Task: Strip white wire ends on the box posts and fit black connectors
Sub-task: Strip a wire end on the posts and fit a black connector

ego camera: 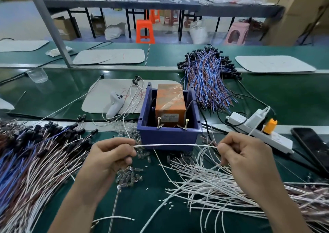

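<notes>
Left hand (110, 154) and right hand (243, 154) each pinch an end of one thin white insulated wire (174, 145), stretched level between them just before the blue plastic bin (167, 138). It looks light and limp (best gripped near the ends). Label text on the tape-wrapped orange box (170, 104) is too small to read.
</notes>
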The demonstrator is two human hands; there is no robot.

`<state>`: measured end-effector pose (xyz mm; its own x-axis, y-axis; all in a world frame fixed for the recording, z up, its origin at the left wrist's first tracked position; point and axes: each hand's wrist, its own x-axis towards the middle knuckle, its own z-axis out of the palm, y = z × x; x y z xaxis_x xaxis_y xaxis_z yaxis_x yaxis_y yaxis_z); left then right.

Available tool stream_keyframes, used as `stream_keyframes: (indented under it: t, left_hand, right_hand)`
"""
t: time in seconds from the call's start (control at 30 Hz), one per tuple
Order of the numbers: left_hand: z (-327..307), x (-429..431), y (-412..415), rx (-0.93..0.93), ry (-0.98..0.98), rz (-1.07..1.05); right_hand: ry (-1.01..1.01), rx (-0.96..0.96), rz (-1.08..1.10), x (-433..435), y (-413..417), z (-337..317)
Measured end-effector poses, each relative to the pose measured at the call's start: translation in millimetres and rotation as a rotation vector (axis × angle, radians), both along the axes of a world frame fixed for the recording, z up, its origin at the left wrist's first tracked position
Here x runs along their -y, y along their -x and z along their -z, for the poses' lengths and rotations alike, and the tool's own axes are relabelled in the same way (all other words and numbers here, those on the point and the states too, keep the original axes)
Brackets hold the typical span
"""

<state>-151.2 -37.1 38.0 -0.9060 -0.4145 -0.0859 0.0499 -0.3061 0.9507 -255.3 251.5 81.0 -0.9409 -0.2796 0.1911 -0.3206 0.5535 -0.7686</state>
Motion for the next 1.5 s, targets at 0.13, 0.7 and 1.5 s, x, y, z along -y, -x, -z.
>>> stream_keyframes:
  t: [0.13,0.7,1.5]
  left_hand:
    - [1,7,-11,-0.274,-0.515,0.308]
    - [-29,15,-8,-0.144,-0.164,-0.282]
    - [-22,-48,5,0.173,0.751,0.053]
  right_hand:
    - [-0.017,0.025,-0.025,3,-2,2]
    - [0.454,0.296,-0.078,7,-6,26]
    - [0.295,0.120,-0.195,36,-1,11]
